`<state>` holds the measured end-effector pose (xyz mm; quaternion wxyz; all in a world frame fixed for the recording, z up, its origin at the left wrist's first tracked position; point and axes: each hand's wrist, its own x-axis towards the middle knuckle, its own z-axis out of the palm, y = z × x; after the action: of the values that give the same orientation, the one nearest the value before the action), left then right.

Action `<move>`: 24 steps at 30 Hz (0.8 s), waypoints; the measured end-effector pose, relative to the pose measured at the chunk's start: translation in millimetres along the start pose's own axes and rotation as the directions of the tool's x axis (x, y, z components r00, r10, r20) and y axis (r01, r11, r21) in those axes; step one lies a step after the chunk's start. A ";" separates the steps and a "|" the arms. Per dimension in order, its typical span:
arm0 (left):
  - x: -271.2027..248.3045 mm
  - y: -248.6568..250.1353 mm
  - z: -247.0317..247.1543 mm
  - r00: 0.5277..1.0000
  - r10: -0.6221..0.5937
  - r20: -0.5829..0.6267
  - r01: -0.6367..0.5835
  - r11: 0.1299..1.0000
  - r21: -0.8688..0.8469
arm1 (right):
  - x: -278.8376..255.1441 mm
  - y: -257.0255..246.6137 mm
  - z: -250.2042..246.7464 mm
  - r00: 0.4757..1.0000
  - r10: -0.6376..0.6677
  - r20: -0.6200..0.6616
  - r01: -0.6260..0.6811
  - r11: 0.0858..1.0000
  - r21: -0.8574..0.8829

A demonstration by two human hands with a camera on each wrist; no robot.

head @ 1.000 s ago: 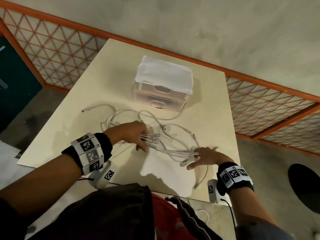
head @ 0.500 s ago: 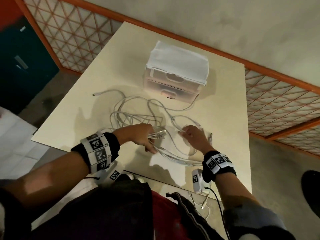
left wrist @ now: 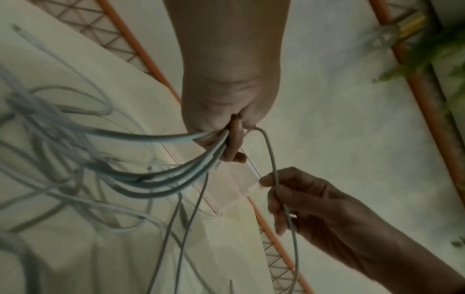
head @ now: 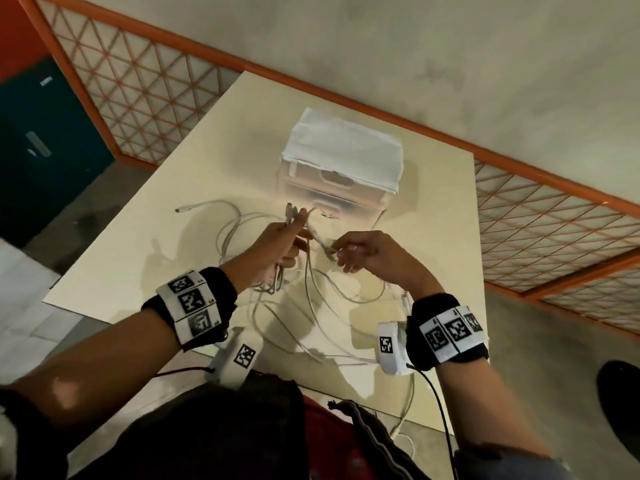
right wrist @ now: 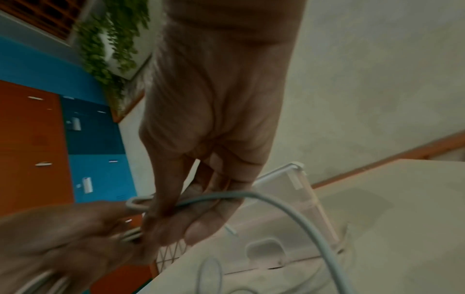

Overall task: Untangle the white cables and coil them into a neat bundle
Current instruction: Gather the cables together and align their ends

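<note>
Left fingers (left wrist: 232,139) are being kept clenched round a gathered group of white cables (left wrist: 151,139); connector ends are being held sticking up past the fingertips of the left hand (head: 277,251), raised above the table (head: 131,258). One single strand (left wrist: 271,159) is being run from that fist to the right hand (head: 367,254), where it is being pinched between thumb and curled fingers (right wrist: 216,206), just beside the left hand.

Judged step: one cable is being separated from the tangle and its end added to the held group. To do it well, the fist is best kept firm on the ends while the strand is being drawn through the right pinch slowly, so crossings are felt, not yanked tight. The rest of the cables are lying in loose overlapping loops on the table between the person and the plastic drawer box (head: 341,174), with slack hanging down from the fist and some trailing off the near table edge; snagging there is the likely risk. Coiling is probably best left until every end is collected.

Versus 0.5 s ago: both hands are now being held raised off the table instead of low on it, the gathered ends are being pointed upward, and the right hand has been closed on a strand beside the left, no longer reaching flat over the loops.
</note>
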<state>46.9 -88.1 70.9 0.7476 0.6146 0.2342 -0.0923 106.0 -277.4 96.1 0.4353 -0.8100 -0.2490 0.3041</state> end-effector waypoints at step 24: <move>-8.5 16.0 5.6 0.933 0.125 0.337 -0.210 0.950 0.230 | 22.4 -23.4 -25.0 0.915 -0.074 -0.396 0.171 0.961 0.216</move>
<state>47.6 -91.1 89.6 0.6926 0.7030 0.0424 -0.1560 136.0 -264.6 120.9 0.5908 -0.7762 -0.1698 0.1402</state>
